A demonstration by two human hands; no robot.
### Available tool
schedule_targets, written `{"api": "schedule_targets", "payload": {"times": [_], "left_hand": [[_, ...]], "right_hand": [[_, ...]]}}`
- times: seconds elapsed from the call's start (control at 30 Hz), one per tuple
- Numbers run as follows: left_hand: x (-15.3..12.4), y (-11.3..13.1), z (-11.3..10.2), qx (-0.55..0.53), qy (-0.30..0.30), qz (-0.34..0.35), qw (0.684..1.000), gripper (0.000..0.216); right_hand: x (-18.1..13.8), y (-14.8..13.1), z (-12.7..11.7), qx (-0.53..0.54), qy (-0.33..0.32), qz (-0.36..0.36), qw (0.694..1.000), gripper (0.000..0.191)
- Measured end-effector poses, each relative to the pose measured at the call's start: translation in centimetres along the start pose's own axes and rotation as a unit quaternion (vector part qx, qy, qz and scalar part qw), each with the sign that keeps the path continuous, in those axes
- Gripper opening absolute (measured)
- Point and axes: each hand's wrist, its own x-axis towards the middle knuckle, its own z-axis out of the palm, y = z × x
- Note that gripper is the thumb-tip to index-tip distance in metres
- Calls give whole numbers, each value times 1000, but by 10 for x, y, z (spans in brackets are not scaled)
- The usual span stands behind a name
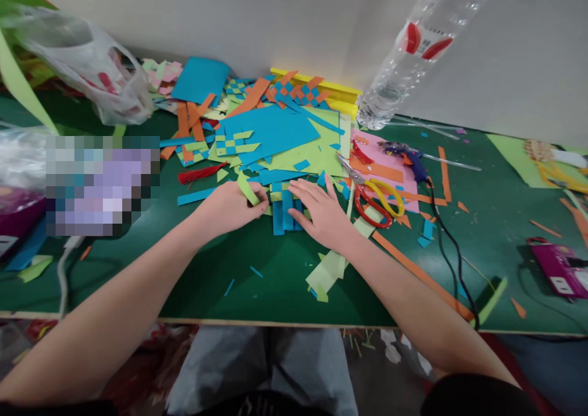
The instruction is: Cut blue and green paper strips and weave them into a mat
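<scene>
A light green paper strip (248,189) rises from the closed fingers of my left hand (232,208). Just right of it lies a partly woven mat of blue and green paper strips (278,217), its blue ends pointing toward me. My right hand (321,214) rests on the mat's right side with fingers spread, covering part of the weave. Beyond both hands are a blue paper sheet (271,131) and a small woven blue-green piece (234,143). Scissors with red and yellow handles (374,204) lie close to my right hand.
A glue gun (413,162) with a black cord sits at the right on pink paper (367,158). A large plastic bottle (404,60) leans at the back. Left are a plastic bag (105,79) and a blurred-out device (101,189). Paper scraps litter the green table (202,287).
</scene>
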Motion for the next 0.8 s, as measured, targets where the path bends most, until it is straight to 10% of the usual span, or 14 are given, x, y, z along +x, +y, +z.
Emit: {"api": "schedule_targets", "payload": {"times": [0.4, 0.8], "left_hand": [[-4, -6, -10, -136, -129, 93, 978, 27], [-1, -12, -12, -125, -112, 82, 982, 9]], "right_hand": [[-2, -1, 1, 2, -34, -13, 999, 59], [-3, -1, -2, -14, -44, -5, 999, 60]]}}
